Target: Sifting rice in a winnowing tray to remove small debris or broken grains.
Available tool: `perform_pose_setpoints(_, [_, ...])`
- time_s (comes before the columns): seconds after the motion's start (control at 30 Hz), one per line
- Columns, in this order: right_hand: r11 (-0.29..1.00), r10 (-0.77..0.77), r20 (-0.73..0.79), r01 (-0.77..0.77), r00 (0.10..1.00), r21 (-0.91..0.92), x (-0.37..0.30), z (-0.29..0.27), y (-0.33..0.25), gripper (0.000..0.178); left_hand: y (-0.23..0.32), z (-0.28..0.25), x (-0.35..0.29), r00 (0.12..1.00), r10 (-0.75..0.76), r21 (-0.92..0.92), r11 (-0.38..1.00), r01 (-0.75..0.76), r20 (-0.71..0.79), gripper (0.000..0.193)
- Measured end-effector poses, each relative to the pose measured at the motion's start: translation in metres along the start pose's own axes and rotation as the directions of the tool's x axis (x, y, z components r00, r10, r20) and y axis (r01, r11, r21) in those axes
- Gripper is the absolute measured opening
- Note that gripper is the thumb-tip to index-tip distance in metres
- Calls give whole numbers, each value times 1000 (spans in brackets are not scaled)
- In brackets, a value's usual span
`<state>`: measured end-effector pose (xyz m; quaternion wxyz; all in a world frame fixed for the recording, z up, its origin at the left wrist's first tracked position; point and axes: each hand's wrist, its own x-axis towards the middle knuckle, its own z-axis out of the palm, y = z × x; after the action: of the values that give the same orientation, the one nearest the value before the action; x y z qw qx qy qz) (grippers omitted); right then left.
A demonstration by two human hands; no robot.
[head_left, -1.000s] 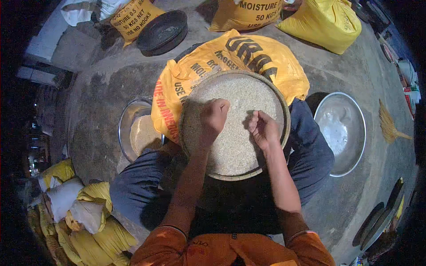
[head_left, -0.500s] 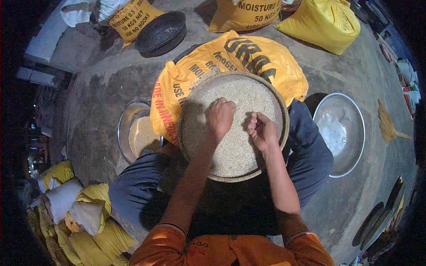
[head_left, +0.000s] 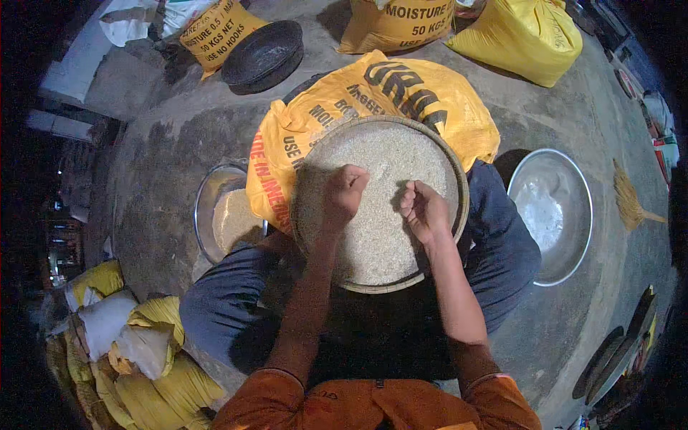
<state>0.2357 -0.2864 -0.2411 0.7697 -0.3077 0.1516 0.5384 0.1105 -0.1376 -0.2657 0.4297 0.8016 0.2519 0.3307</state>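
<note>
Grey floor [head_left: 161, 168] carrying two metal basins [head_left: 550, 218], straw broom [head_left: 631, 199], yellow sack [head_left: 527, 44]

It looks like a storeroom. Big yellow sacks [head_left: 527, 43] sit on the gray floor [head_left: 161, 186], and a broom [head_left: 628, 201] lies there too.

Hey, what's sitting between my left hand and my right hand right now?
In the head view, only pale grain, spread in the round tray, shows between the left hand and the right hand.

Left fingers [head_left: 357, 176], right fingers [head_left: 408, 203] curled over pale grain [head_left: 387, 247], round tray [head_left: 464, 190].
</note>
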Motion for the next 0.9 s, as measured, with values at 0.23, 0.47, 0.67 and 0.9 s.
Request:
perform_pose_setpoints(0.23, [928, -135, 105, 163, 985, -334, -10, 11, 2, 13, 76, 17, -6, 929, -273, -251, 908, 335, 251, 9])
perform_pose_setpoints(0.47, [862, -199, 89, 218, 976, -458, -7, 8, 6, 12, 85, 20, -9, 985, -95, 221, 973, 61, 147, 12])
perform_pose_setpoints(0.67, [843, -249, 38, 236, 968, -484, -9, 10, -1, 21, 66, 16, 9, 976, -155, 122, 983, 137, 155, 17])
perform_pose_setpoints(0.9, [943, -122, 44, 130, 991, -305, -11, 18, -13, 28, -39, -7, 77, 998, 44, 519, 853, -58, 38, 18])
